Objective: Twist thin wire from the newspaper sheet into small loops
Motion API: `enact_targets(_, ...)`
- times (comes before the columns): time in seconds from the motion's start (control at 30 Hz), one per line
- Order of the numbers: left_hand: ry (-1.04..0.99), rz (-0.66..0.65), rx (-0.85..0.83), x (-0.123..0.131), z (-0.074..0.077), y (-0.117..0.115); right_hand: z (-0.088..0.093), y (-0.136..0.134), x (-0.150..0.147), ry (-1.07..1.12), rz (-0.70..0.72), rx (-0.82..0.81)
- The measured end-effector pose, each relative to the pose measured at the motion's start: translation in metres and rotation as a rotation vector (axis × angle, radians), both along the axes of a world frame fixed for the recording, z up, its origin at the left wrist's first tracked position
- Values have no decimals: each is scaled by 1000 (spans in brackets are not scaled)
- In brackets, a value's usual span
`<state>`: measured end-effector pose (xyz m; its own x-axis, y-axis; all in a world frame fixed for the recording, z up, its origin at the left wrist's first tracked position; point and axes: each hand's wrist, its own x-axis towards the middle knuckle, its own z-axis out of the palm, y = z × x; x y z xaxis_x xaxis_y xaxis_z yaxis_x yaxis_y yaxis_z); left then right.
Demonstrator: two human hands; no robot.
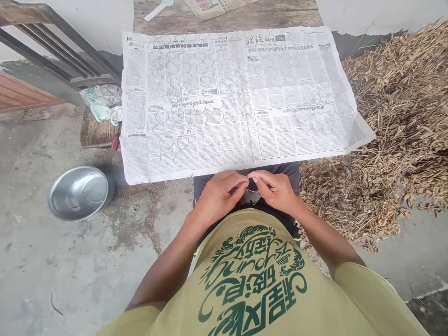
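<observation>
My left hand (219, 193) and my right hand (275, 189) meet just above my lap, fingertips pinched together on a thin wire piece (252, 186) that is hard to make out. Both hands sit just below the near edge of a large spread newspaper (241, 98). Several thin wire loops (182, 93) shaped like figure eights lie scattered over the newspaper's print. The paper covers a low wooden table (227, 18).
A metal bowl (79, 192) rests on the concrete floor at the left. A pile of dry stalks (392, 140) fills the right side. A wooden chair frame (56, 51) and a small stool with crumpled plastic (101, 107) stand at the left. A white spoon (158, 9) lies on the table's far end.
</observation>
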<state>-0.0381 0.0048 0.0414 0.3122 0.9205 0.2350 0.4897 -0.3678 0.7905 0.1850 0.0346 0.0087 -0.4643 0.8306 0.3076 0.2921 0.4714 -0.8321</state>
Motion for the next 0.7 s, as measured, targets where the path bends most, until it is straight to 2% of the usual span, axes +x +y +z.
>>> enact_targets(0.1, 74, 25, 98, 5, -3, -3, 0, 1, -1, -46, 1, 17)
enact_targets(0.3, 140, 73, 145, 13, -11, -5, 1, 5, 0, -51, 26, 29)
enact_targets(0.47, 23, 24, -24, 5, -11, -4, 2, 6, 2, 1, -16, -105)
enact_targets(0.6, -197, 103, -238, -3, -12, -9, 3, 4, 2, 80, -129, -262)
enact_targets(0.7, -309, 110, -280, -6, -13, -12, 4, 3, 0, 127, -138, -350)
